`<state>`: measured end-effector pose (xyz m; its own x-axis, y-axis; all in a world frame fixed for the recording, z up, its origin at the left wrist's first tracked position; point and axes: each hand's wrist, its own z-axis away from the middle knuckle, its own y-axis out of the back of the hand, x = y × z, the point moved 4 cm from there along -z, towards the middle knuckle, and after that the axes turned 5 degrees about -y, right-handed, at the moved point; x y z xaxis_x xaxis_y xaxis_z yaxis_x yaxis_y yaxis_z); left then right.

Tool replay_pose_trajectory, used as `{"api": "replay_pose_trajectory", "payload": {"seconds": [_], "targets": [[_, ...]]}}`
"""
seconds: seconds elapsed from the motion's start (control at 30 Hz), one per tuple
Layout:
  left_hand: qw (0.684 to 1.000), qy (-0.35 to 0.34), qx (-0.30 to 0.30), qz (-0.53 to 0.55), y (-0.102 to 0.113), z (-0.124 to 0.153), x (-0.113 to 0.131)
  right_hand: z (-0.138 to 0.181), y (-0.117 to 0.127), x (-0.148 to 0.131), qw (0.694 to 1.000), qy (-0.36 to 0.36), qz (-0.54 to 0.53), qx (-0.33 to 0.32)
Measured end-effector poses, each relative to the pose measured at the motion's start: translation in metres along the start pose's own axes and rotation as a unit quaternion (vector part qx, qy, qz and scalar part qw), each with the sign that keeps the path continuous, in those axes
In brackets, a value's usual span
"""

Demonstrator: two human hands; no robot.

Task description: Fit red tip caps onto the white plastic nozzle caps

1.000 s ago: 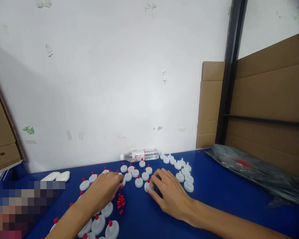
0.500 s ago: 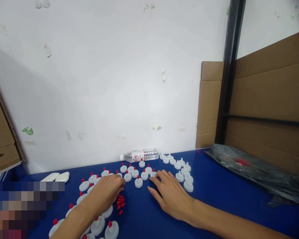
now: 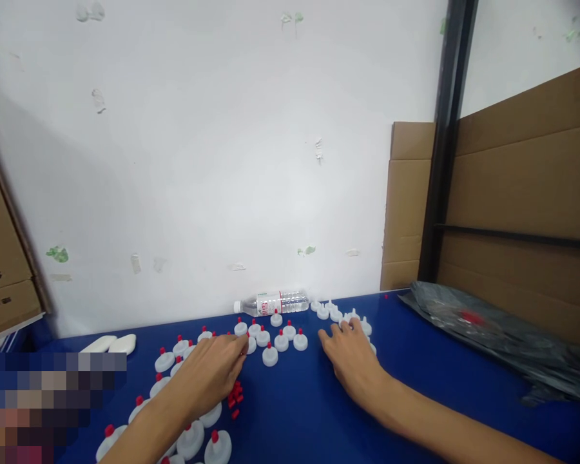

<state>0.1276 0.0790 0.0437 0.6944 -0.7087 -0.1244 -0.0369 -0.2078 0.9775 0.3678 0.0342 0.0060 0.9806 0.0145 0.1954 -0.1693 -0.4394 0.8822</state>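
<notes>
My left hand point(image 3: 220, 364) is closed, its fingertips bent together beside small loose red caps point(image 3: 234, 396); what they hold, if anything, is hidden. Under and around that forearm stand many round white nozzle lids with red tips point(image 3: 217, 446). My right hand point(image 3: 352, 361) is over the group of white nozzle lids without red tips point(image 3: 336, 314). Its fingers are apart and bent downward, and they cover part of the group. Between the hands, more red-tipped lids point(image 3: 270, 354) stand upright on the blue table.
A clear water bottle point(image 3: 273, 303) lies along the wall. Two white rounded objects point(image 3: 122, 344) rest at the left. A grey plastic bag point(image 3: 483, 328) lies at the right, by cardboard sheets point(image 3: 522, 180) and a dark metal post point(image 3: 437, 193).
My right hand has moved right, from beside the red-tipped lids to the plain white ones. The red-tipped lid near it now shows fully. My left hand has shifted slightly right.
</notes>
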Motion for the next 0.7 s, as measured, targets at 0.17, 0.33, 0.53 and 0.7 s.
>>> {"api": "replay_pose_trajectory", "payload": {"seconds": [0.17,0.33,0.53,0.7], "targets": [[0.999,-0.025,0.028,-0.017,-0.001,-0.004,0.003,0.010,0.008,-0.026,0.998,0.061,-0.025,0.001],[0.998,-0.039,0.038,-0.028,-0.004,-0.004,0.002,0.014,0.010,-0.031,0.998,0.032,-0.001,-0.049],[0.996,-0.069,0.059,-0.008,0.000,-0.001,0.010,0.022,0.021,-0.042,0.980,0.119,-0.157,-0.003],[0.989,-0.107,0.069,0.071,0.002,0.000,0.028,0.026,0.021,-0.043,0.935,0.141,-0.326,0.013]]}}
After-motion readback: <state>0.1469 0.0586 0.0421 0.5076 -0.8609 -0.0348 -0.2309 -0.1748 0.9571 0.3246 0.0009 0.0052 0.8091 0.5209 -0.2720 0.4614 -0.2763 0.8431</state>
